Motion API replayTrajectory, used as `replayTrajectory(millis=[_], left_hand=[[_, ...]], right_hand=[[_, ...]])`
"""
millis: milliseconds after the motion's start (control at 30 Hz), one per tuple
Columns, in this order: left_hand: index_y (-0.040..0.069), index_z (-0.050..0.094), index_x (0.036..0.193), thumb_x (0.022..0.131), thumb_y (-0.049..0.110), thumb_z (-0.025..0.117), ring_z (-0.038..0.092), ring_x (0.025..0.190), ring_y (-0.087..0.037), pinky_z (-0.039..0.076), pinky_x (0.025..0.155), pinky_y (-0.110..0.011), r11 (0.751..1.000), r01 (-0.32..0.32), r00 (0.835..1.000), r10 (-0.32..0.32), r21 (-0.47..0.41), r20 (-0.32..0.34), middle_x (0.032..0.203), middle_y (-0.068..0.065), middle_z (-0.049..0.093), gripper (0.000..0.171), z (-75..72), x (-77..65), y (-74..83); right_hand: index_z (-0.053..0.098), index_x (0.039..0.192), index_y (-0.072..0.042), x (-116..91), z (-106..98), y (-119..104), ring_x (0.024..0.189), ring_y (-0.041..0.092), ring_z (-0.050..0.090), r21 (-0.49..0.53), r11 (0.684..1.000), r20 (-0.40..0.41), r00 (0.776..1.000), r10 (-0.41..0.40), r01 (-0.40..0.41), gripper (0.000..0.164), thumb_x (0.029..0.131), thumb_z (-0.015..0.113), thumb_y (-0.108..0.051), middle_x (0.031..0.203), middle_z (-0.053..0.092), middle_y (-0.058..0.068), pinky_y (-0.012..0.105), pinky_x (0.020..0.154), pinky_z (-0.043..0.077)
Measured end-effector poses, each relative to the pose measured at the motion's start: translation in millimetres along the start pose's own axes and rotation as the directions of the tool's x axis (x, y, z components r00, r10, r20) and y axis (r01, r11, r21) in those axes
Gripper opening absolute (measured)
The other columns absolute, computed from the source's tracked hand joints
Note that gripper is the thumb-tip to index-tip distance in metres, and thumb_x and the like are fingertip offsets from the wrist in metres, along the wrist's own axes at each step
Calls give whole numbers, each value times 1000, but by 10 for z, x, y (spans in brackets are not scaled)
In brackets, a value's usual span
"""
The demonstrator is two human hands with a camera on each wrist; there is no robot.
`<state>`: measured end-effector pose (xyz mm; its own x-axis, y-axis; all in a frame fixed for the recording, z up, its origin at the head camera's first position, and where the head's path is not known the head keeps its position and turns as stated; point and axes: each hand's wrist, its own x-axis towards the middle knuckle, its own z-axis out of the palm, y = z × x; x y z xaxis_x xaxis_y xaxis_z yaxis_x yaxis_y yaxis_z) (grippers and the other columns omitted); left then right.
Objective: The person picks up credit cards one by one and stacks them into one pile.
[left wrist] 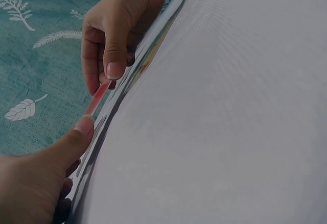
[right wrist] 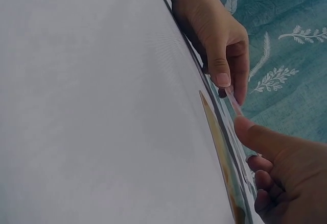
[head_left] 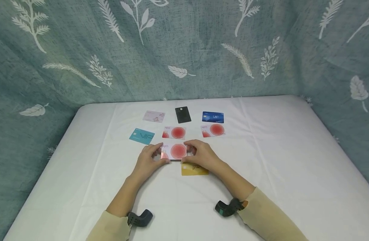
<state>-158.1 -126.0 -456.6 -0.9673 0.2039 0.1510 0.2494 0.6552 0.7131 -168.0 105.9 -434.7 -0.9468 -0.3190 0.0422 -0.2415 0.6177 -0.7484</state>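
Note:
Between my two hands is a white card with a red circle (head_left: 174,151), held by its opposite short ends. My left hand (head_left: 147,160) pinches the left end between thumb and fingers, and my right hand (head_left: 203,155) pinches the right end in the same way. Both wrist views show the card (left wrist: 97,99) nearly edge-on, raised from the white cloth, with the thumbs on its near side. A gold card (head_left: 194,170) lies just below my right hand, which hides part of its top edge.
Two similar red-circle cards lie beyond my hands, one in the middle (head_left: 174,133) and one to the right (head_left: 213,130). A teal card (head_left: 141,136) is to the left. Farther back are a pale pink card (head_left: 154,116), a black card (head_left: 183,114) and a blue card (head_left: 212,117).

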Motion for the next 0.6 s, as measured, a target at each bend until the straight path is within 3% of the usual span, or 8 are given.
replayTrajectory(millis=[300,600], left_hand=[[9,54,132,75,27,80,49,95,-17,48,87,-35,1000,15,1000,-15,-25,17,100,-1,58,66,8,-14,11],[9,57,128,73,26,82,47,91,-16,46,82,-33,1000,-15,1000,15,-22,24,95,0,56,63,-21,-10,28]], right_hand=[[63,119,-4,-21,-12,4,75,14,49,-16,1000,7,1000,-19,19,58,70,84,-27,86,58,0,24,64,42],[61,121,-3,-29,-61,14,76,14,49,-38,999,37,999,-37,39,57,73,82,-25,91,59,0,23,65,42]])
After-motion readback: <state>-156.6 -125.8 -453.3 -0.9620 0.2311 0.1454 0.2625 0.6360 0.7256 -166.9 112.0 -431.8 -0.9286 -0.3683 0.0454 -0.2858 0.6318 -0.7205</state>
